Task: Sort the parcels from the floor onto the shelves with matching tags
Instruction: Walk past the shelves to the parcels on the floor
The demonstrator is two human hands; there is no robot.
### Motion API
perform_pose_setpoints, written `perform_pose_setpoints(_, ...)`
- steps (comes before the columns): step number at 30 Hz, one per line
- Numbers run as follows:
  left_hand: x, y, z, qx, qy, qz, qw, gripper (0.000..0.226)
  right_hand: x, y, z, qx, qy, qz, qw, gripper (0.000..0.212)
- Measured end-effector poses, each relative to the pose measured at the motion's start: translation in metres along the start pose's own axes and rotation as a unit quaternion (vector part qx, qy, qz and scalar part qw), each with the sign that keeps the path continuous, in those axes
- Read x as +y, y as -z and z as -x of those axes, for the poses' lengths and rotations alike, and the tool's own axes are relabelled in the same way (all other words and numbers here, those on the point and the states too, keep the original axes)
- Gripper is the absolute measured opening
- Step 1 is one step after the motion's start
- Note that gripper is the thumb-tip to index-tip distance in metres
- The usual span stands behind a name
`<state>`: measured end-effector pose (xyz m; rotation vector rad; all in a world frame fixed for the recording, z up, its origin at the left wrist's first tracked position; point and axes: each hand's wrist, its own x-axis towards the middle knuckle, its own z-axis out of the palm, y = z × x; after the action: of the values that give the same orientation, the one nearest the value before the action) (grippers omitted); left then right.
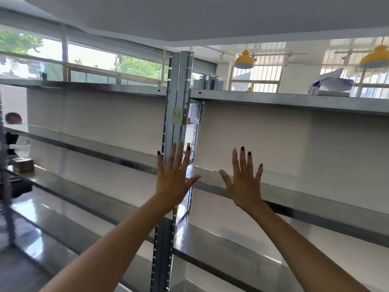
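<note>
Both hands are up in front of the metal shelves point(315, 200). The left hand point(174, 179) and the right hand point(245, 183) are spread wide and hold nothing. A paper tag point(177, 116) sticks on the post point(179, 81) above the left hand. A white parcel point(330, 84) lies on the top shelf point(273, 100), far right.

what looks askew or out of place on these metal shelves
Only the crumpled white and purple soft parcel on the top right grey metal shelf: it lies slumped with one white flap sticking up. The pale green paper tag on the upright looks intact.
</note>
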<state>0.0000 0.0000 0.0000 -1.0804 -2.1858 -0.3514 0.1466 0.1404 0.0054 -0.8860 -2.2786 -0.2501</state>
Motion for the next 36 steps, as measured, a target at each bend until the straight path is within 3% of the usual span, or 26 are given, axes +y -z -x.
perform_pose_setpoints(12, -0.093, -0.011, 0.002, 0.043, 0.035, -0.039, 0.998, 0.076, -0.039, -0.043, -0.015, -0.030, 0.032, 0.012, 0.999, 0.096)
perform_pose_setpoints(19, -0.129, -0.027, -0.011, 0.032, 0.032, -0.027, 0.999, 0.077, -0.065, -0.066, -0.030, -0.032, 0.024, 0.021, 0.999, 0.089)
perform_pose_setpoints(36, -0.149, -0.083, -0.031, -0.014, -0.034, 0.054, 0.998, 0.069, -0.092, -0.110, -0.030, -0.022, -0.008, 0.030, 0.999, 0.079)
